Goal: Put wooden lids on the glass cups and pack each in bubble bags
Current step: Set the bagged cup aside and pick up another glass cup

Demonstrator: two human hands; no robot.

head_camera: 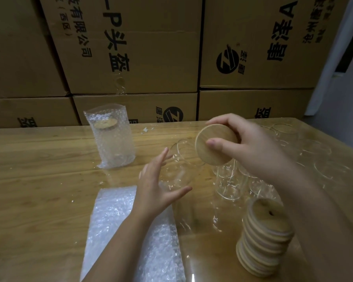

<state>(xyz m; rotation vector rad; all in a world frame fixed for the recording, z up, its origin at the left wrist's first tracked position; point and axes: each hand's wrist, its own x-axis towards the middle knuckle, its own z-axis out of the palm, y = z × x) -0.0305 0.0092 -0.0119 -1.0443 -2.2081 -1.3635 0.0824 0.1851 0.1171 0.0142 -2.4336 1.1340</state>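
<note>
My right hand (245, 145) pinches a round wooden lid (210, 146) by its edge, tilted, above the rim of a clear glass cup (181, 165). My left hand (161, 184) is spread with straight fingers against the left side of that cup. A stack of several wooden lids (265, 239) stands at the front right. Flat bubble bags (130, 235) lie under my left forearm. One lidded cup inside a bubble bag (112, 139) stands upright at the back left.
Several more clear glass cups (230, 182) stand on the wooden table (39, 180) under and to the right of my right hand, out to the right edge. Stacked cardboard boxes (130, 58) wall off the back.
</note>
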